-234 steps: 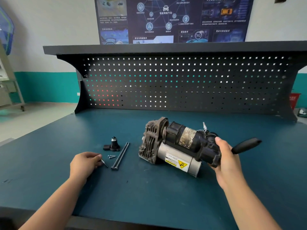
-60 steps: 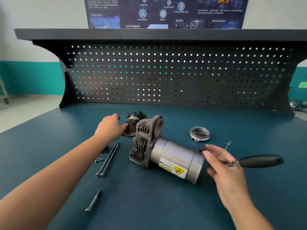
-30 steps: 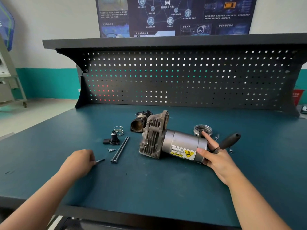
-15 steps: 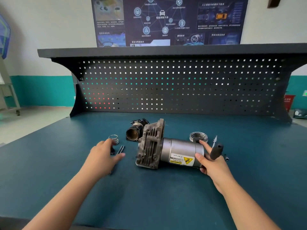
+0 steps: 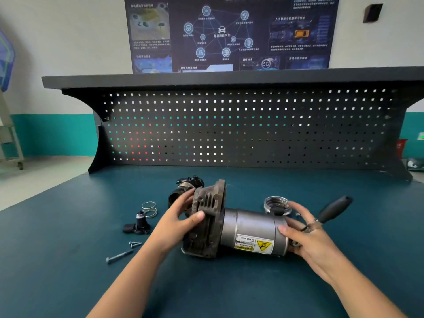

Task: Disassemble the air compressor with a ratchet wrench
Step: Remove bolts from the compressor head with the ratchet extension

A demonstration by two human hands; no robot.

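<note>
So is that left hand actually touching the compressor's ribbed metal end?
Touching. The head view shows the left hand gripping the compressor's ribbed end: thumb pressed on its near face, fingers curled over its far edge.

Dark teal table [image 5: 57,237], matte top. Black pegboard [image 5: 252,134] upright along its back edge, square holes with light and colour showing through. Flat black shelf [image 5: 229,77] across the top. Behind: white wall [image 5: 68,42] with teal band [image 5: 52,134] low down, big dark-blue poster [image 5: 229,33] above shelf, small dark box [image 5: 372,12] high right. Pale floor [image 5: 46,177] at left, metal frame on casters [image 5: 12,138] at edge. Soft, even light.
</note>
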